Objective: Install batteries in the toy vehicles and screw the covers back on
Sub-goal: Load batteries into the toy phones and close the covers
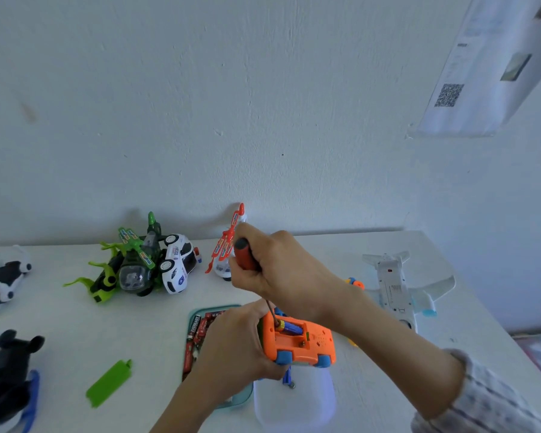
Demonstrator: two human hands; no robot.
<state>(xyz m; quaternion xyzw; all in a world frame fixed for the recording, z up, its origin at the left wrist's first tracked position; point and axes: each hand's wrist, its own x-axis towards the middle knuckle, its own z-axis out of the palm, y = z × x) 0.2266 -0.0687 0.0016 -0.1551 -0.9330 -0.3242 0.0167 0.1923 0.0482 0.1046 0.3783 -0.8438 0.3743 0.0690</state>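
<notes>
Working over a white table [450, 307] set against a pale bare wall [263, 104], the person has one toy in hand and several waiting. Largest of the waiting toys, the white toy plane [400, 289] lies belly-up beyond the right forearm; whether it has batteries I cannot tell. Far out past the left hand a green toy helicopter [128, 270] and a white police car [178, 264] are piled together, and black-and-white toys sit at the table's left edge. A red-and-white toy helicopter [228, 248] stands just behind the right hand. A teal tray of batteries [197, 335] lies directly under the left hand, so stock remains.

The left hand [235, 345] grips the orange toy car [297, 339] upside down, fingers wrapped round its side. The right hand [275, 267] is closed round the red-handled screwdriver [247, 254], above the car, its tip down at the open battery bay, where a blue battery [291, 329] is seated.

My reading: this car is about halfway, with cells in but the bay uncovered (no cover is on it). A loose green cover [110, 382] lies well left of the left forearm, which suggests a green toy is unfinished too. Smallest, a paper with a QR code [448, 95] hangs on the wall high above the right arm
</notes>
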